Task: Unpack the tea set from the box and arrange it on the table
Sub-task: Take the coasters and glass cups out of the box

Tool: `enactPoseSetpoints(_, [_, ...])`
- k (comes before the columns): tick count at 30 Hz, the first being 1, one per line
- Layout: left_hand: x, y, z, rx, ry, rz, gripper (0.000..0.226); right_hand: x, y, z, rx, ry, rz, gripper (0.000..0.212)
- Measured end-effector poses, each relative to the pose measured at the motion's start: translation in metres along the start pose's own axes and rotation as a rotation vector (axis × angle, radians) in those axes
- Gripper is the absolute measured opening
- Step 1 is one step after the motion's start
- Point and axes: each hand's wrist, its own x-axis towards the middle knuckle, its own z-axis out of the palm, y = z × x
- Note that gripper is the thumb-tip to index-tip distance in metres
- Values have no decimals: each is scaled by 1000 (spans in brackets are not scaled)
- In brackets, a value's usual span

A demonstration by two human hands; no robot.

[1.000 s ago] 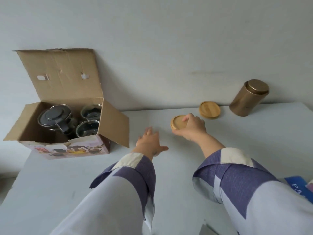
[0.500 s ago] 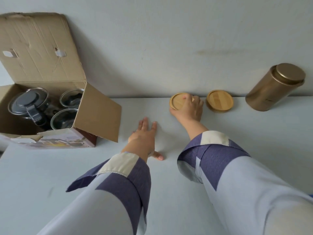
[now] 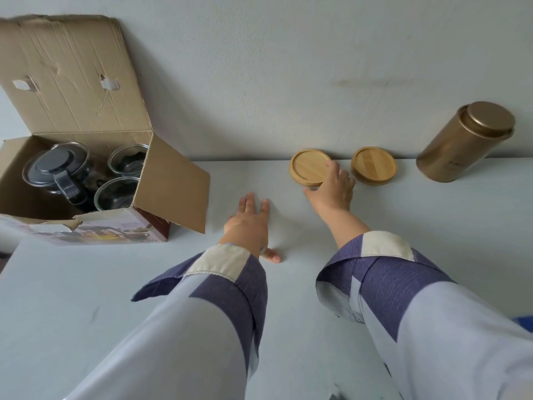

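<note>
Wooden coaster (image 3: 308,167) lies flat on the white table (image 3: 86,284) by the wall, w/ right hand (image 3: 334,192) at its near-right edge, fingers spread over the rim; can't tell if it's gripping or just touching. Second coaster (image 3: 373,165) just beside it to the right, apart from the hand. Gold tin (image 3: 464,145) further right. Left hand (image 3: 251,226) flat on table, palm down, fingers released, holding nothing. Cardboard box (image 3: 173,183) at left, flaps up, w/ teapot (image 3: 57,168) and two glass cups (image 3: 128,160) inside.

Right hand (image 3: 331,189) slid back off coaster (image 3: 308,167); seemingly only fingertips touching now.
</note>
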Motion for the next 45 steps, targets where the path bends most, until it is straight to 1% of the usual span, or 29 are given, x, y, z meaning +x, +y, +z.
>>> enactPoseSetpoints(4, [0, -1, 1, 1, 8, 9, 134, 4, -3, 2, 36, 19, -16, 47])
enactPoseSetpoints(8, [0, -1, 1, 13, 14, 12, 133, 3, -4, 2, 49, 12, -11, 42])
enactPoseSetpoints(13, [1, -2, 3, 7, 14, 14, 133, 5, -8, -6, 55, -63, 3, 44])
enactPoseSetpoints(16, [-1, -2, 1, -8, 32, 17, 132, -2, -9, -13, 38, -117, 29, 54])
enactPoseSetpoints(19, [-15, -4, 5, -127, 93, 42, 125, -23, -13, -23, -34, -158, 57, 62])
enactPoseSetpoints(20, [-21, -4, 8, -188, 123, 48, 118, -31, -16, -27, -72, -172, 53, 62])
enactPoseSetpoints(22, [-33, -5, 11, -272, 208, 53, 94, -46, -25, -34, -117, -217, 15, 61])
enactPoseSetpoints(24, [-47, -13, 7, -269, 322, 53, 67, -59, -39, -39, -113, -276, -30, 59])
enactPoseSetpoints(26, [-65, -31, -5, -249, 442, 47, 53, -72, -60, -42, -93, -316, -74, 56])
enactPoseSetpoints(28, [-82, -57, -19, -246, 584, 49, 51, -86, -85, -41, -77, -332, -145, 54])
enactPoseSetpoints(31, [-106, -102, -38, -213, 788, 16, 42, -108, -127, -35, -63, -341, -265, 50])
enactPoseSetpoints(33, [-118, -135, -44, -244, 878, -42, 40, -124, -156, -28, -35, -350, -345, 45])
enactPoseSetpoints(35, [-127, -171, -43, -268, 931, -130, 42, -141, -183, -21, -17, -332, -434, 40])
enactPoseSetpoints(36, [-130, -188, -41, -264, 924, -175, 44, -148, -196, -16, -20, -315, -481, 38])
enactPoseSetpoints(38, [-134, -220, -36, -261, 846, -248, 50, -159, -219, -7, -60, -285, -573, 38])
enactPoseSetpoints(40, [-136, -245, -30, -266, 747, -270, 57, -166, -239, 2, -148, -273, -635, 45])
enactPoseSetpoints(42, [-136, -260, -22, -245, 707, -238, 65, -168, -256, 10, -283, -294, -641, 55])
enactPoseSetpoints(45, [-133, -268, -14, -194, 725, -185, 69, -172, -276, 21, -521, -350, -549, 63])
